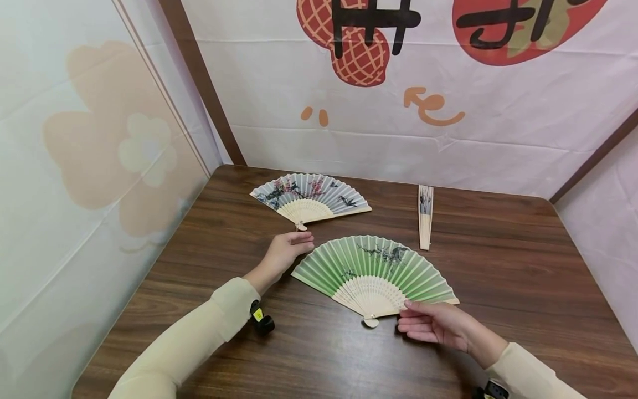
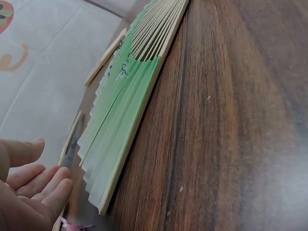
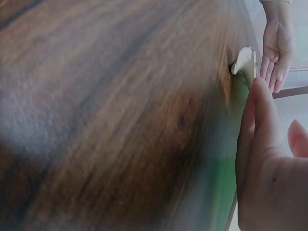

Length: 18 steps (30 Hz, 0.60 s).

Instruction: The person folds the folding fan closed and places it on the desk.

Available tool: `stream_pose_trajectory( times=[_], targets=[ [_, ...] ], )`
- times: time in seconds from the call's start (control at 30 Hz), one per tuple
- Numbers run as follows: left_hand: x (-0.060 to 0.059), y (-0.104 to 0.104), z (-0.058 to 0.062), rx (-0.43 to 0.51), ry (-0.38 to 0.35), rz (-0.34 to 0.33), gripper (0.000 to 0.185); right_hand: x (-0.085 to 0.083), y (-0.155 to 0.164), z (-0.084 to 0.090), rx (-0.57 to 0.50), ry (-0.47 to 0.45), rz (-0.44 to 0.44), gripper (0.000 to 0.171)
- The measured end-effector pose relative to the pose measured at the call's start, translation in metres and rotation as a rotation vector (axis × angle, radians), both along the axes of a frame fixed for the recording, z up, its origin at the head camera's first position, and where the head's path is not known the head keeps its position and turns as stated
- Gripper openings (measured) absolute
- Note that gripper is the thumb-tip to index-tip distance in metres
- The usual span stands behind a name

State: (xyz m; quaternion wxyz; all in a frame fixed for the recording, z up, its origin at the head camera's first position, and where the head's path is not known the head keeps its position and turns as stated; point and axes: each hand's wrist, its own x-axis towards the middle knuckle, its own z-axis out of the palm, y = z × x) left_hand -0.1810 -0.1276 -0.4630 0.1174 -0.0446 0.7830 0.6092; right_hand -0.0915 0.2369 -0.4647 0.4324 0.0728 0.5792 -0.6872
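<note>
A green folding fan (image 1: 379, 257) with pale ribs lies spread on the table, its pivot end toward me. Beside its right edge is my right hand (image 1: 438, 327), the thumb over or against the ribs and the fingers straight; whether it touches the fan I cannot tell. In the right wrist view, thumb and fingers of that hand (image 3: 269, 159) stand apart. My left hand (image 1: 285, 255) hovers near the fan's upper left corner, holding nothing, fingers nearly straight. Just beyond it, a spread grey-blue fan (image 1: 319, 194) with flowers and birds lies farther back.
A folded fan (image 1: 425, 216) lies at the back right of the dark wooden table (image 1: 503, 266). White printed cloth (image 1: 279, 72) hangs behind the table and along its sides. Each wrist carries a small black camera (image 1: 264, 323).
</note>
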Motion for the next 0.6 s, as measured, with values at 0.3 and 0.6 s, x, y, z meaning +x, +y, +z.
stream_pose_trajectory(
  times=[0.3,0.6],
  targets=[
    [0.014,-0.011,0.0,-0.041,-0.026,0.011,0.042,0.01,-0.007,-0.006,-0.073,-0.065,-0.014,0.037],
    [0.023,-0.025,-0.007,-0.065,-0.024,0.022,0.042,0.015,-0.012,-0.014,-0.206,-0.107,-0.09,0.019]
  ],
)
